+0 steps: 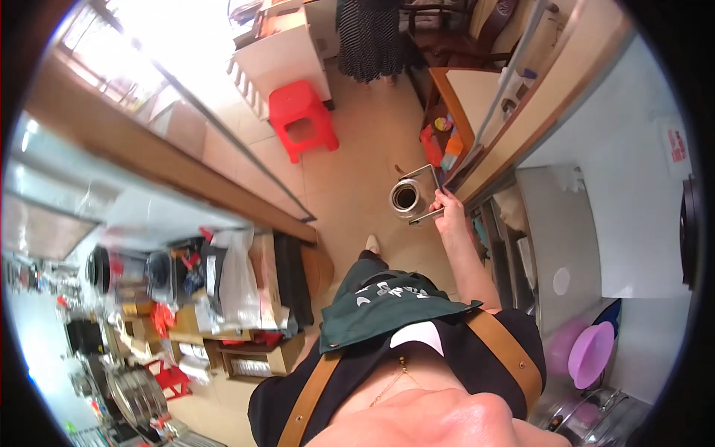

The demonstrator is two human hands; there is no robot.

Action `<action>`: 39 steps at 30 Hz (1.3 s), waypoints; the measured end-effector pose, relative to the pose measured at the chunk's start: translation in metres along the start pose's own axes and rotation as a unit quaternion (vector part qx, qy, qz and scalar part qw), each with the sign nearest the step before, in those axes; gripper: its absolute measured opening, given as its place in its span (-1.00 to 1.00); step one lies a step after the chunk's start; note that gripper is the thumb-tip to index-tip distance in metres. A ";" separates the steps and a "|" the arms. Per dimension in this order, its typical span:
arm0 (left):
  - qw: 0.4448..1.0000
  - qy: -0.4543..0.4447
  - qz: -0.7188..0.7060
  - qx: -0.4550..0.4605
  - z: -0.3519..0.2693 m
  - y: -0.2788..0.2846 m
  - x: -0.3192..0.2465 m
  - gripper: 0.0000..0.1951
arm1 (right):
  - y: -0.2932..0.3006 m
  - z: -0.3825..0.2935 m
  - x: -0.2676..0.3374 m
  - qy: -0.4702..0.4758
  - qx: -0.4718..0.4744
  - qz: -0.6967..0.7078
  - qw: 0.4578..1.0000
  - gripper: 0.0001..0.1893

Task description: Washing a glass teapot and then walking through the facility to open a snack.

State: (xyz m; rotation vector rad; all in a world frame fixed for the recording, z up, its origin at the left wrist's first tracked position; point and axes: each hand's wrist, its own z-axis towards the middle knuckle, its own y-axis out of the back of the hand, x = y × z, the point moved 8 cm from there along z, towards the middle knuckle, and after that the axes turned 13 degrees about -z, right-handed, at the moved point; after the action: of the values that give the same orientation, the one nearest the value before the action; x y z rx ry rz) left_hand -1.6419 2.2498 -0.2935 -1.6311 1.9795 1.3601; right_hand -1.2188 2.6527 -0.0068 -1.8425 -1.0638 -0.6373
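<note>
My right hand (pixel 446 209) is closed around the squared metal carrying handle (pixel 433 174) of an open-topped metal flask (pixel 406 198). Held out at arm's length, the flask hangs over the tiled floor, and I look down into its round, dark mouth. No lid sits on it, and what it contains cannot be made out. My left hand is out of view. A dark green apron (pixel 385 304) with tan straps covers my front, and one light-coloured shoe (pixel 372 245) shows below it.
A doorway with a wooden frame (pixel 184 181) surrounds the passage before me. Beyond it are a red plastic stool (pixel 301 117), a white cabinet (pixel 285 61) and a person in a dark patterned skirt (pixel 368 42). A wooden table (pixel 455 106) stands right; cluttered shelving (pixel 246 352) is left.
</note>
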 end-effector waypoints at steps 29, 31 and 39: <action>0.958 0.056 0.075 0.272 0.504 0.032 -0.437 -0.68 | 0.137 0.394 0.183 0.241 -0.237 0.437 0.834 -0.90; 0.947 0.052 0.078 0.308 0.553 0.025 -0.434 -0.69 | 0.132 0.406 0.179 0.250 -0.232 0.443 0.829 -0.92; 0.977 -0.001 0.026 0.210 0.668 -0.023 -0.742 -0.81 | 0.139 0.412 0.165 0.330 -0.260 0.455 0.785 -0.83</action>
State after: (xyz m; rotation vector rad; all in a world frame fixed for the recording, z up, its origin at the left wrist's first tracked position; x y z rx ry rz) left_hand -1.6019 3.2392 -0.1606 -1.3862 2.1379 0.8732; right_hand -1.0157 3.0498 -0.1372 -2.0348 0.5384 -0.8967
